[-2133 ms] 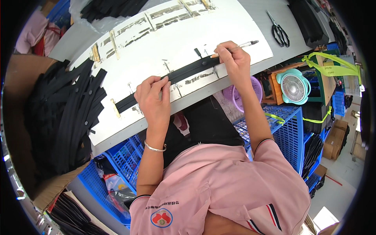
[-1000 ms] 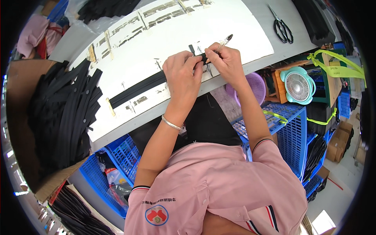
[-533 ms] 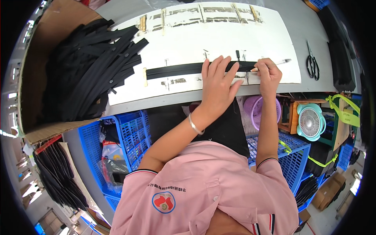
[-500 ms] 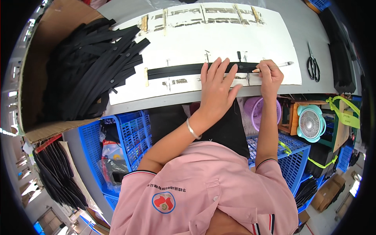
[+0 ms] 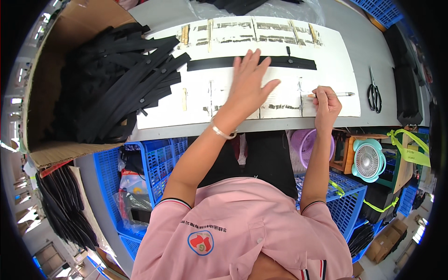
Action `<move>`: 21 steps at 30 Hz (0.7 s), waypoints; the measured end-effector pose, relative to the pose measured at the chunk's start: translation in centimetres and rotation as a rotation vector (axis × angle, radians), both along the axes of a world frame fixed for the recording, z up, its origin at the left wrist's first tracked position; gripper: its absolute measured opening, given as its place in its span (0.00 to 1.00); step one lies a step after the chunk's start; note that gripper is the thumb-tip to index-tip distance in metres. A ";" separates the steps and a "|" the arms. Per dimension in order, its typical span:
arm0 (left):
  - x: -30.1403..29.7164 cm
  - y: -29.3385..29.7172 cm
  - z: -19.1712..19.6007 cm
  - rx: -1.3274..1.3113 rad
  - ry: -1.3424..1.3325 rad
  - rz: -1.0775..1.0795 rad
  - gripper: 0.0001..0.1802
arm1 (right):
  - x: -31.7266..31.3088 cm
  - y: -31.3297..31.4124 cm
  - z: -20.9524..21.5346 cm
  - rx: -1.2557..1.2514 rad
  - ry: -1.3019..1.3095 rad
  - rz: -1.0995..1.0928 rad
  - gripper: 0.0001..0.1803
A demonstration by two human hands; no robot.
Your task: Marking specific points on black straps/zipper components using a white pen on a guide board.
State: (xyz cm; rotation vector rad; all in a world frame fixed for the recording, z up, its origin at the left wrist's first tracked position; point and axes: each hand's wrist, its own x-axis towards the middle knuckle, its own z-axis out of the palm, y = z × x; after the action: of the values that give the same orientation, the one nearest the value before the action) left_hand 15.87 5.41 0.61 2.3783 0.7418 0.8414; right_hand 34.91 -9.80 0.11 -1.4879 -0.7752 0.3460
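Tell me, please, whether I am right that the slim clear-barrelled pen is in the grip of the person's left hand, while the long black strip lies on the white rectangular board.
Not quite: the head view shows the slim clear-barrelled pen in the grip of the right hand; the long black strip does lie on the white board.

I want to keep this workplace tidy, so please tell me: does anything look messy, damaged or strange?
Yes, mildly: loose black strips stick out in a disordered heap from the cardboard box, over the white board, and dark smudges stain that board. The single strip under the left hand looks undamaged where visible.
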 end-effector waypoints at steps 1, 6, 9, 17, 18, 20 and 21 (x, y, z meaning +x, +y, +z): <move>-1.4 0.1 0.3 0.034 0.033 0.054 0.30 | 0.1 -0.2 -0.1 -0.001 0.003 0.004 0.07; -12.0 4.1 0.5 0.326 0.090 0.475 0.16 | 0.2 -0.2 0.2 -0.022 -0.007 0.013 0.07; -17.4 7.3 -0.6 0.384 0.176 0.718 0.16 | 0.0 0.0 0.3 -0.031 -0.009 0.034 0.07; -17.7 9.0 0.9 0.265 -0.041 0.781 0.09 | -0.3 0.2 0.2 -0.038 -0.010 0.002 0.06; -16.8 8.1 1.3 0.260 -0.033 0.768 0.09 | -0.4 0.2 0.2 -0.037 -0.037 -0.013 0.06; -14.6 5.8 1.7 0.285 -0.027 0.617 0.11 | 0.0 0.0 0.2 -0.055 -0.056 0.012 0.07; -13.2 4.6 1.6 0.314 -0.022 0.478 0.13 | 0.1 -0.3 0.2 -0.059 -0.059 0.002 0.07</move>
State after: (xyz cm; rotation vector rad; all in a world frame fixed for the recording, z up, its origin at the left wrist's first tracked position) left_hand 2.62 9.97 2.24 2.4889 1.2800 1.2540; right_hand 34.97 -10.14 0.33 -1.5590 -0.8191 0.3303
